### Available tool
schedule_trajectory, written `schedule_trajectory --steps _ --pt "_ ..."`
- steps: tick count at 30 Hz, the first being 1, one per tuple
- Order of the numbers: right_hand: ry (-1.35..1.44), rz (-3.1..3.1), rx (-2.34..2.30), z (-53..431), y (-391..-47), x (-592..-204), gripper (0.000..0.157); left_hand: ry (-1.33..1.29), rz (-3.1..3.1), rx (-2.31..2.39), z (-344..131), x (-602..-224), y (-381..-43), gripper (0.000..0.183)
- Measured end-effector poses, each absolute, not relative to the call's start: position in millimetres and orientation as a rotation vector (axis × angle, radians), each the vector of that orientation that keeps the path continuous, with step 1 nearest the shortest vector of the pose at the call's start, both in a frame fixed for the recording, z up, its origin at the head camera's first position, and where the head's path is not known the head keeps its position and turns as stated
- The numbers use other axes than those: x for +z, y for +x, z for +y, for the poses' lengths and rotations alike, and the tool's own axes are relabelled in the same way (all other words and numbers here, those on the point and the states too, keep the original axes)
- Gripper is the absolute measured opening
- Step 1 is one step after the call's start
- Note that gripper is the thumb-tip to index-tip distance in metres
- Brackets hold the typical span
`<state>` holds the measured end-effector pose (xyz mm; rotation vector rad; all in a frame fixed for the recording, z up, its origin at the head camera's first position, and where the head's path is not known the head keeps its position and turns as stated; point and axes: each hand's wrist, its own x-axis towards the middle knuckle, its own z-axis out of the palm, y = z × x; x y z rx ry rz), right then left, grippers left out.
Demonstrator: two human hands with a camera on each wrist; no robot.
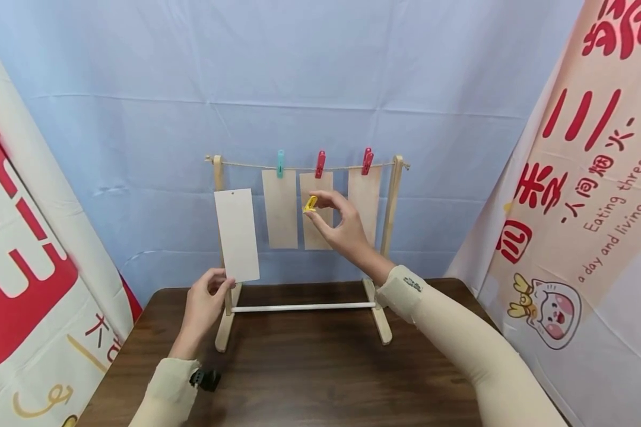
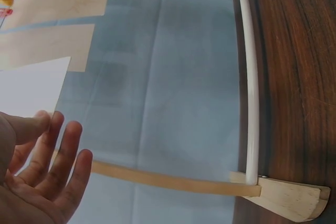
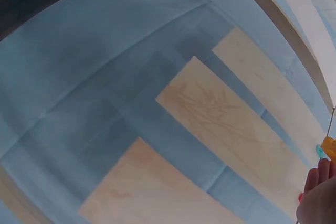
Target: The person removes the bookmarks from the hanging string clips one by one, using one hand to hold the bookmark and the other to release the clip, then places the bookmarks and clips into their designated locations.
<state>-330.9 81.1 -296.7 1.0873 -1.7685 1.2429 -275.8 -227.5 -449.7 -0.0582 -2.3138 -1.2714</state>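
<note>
My left hand (image 1: 206,299) pinches a white card (image 1: 237,236) by its lower left corner, between thumb and fingers. The card stands upright in front of the rack's left post, with a small hole near its top. In my right hand (image 1: 347,228) a yellow clothespin (image 1: 310,204) is pinched between thumb and fingertips, in front of the middle hanging card. A string (image 1: 246,164) runs between the posts. From it hang a card (image 1: 281,213) under a teal clothespin (image 1: 281,163), another (image 1: 316,232) under a red clothespin (image 1: 320,164), and a third (image 1: 364,196) at the right.
The wooden rack (image 1: 393,207) stands on a dark brown table (image 1: 320,362), with a white rod (image 1: 303,308) joining its feet. A second red clothespin (image 1: 367,161) grips the right card. Pale blue cloth (image 1: 320,71) hangs behind, and printed banners (image 1: 582,178) flank both sides.
</note>
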Motion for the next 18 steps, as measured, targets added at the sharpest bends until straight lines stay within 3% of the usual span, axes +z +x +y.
schedule_trajectory --steps 18 --pt "1.015 -1.832 1.344 110.8 -325.2 -334.8 0.043 0.013 -2.322 -1.242 -231.0 -462.4 -257.8 0.02"
